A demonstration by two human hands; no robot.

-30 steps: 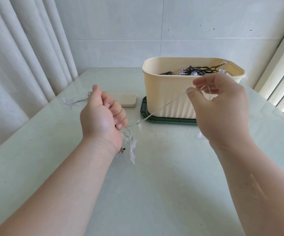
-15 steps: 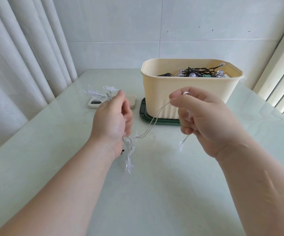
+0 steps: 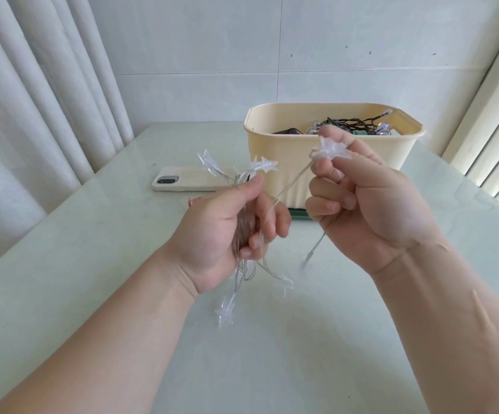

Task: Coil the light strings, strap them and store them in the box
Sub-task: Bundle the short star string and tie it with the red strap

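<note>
The left hand (image 3: 227, 231) is clamped round the coiled bunch of the string (image 3: 261, 168), with stars poking out above and below the fist. The right hand (image 3: 370, 210), just beside it and a little higher, pinches one star (image 3: 331, 149). The wire slants down-left between them, so the next wrap likely goes leftward. The box (image 3: 287, 144) stands behind, nearer the right hand.

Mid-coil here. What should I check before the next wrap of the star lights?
1. Left hand grips the coil of the clear star-shaped light string: ok.
2. Right hand pinches a star: ok.
3. Wire between hands runs without a knot: ok.
4. Loops under the left hand tidy: not ok, stars dangle.
5. Cream plastic box open: ok.
6. Strap within reach: cannot tell.
</note>
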